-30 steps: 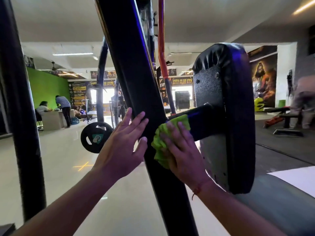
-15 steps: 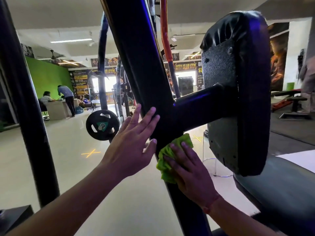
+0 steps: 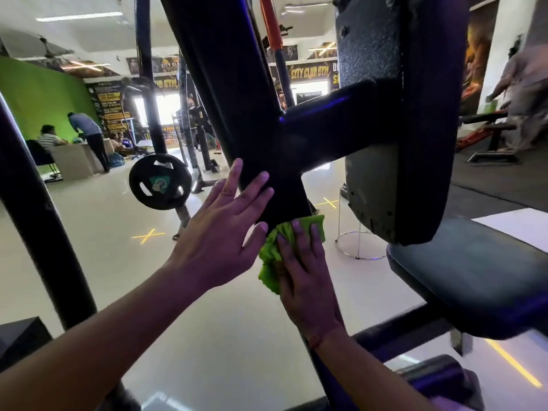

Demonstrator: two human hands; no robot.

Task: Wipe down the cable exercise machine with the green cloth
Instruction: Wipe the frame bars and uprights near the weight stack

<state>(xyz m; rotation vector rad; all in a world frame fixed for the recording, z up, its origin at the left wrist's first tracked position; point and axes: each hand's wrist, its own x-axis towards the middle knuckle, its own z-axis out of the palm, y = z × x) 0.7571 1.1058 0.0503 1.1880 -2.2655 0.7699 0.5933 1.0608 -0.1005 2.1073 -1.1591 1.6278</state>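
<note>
A thick black slanted frame bar of the machine runs from top centre down between my hands. A short black arm branches right from it to the back plate of a padded backrest. My right hand presses the bunched green cloth flat against the bar just below that junction. My left hand lies flat on the bar's left side, fingers spread, holding nothing. The bar's lower part is hidden behind my right hand and forearm.
A black seat pad sits at the right below the backrest. A black upright post stands at the left. A weight plate hangs behind the bar. People stand at a desk far left; another person is far right.
My right hand has slid the green cloth down the slanted bar, from the junction with the side arm to below it. My left hand has stayed flat on the bar.
</note>
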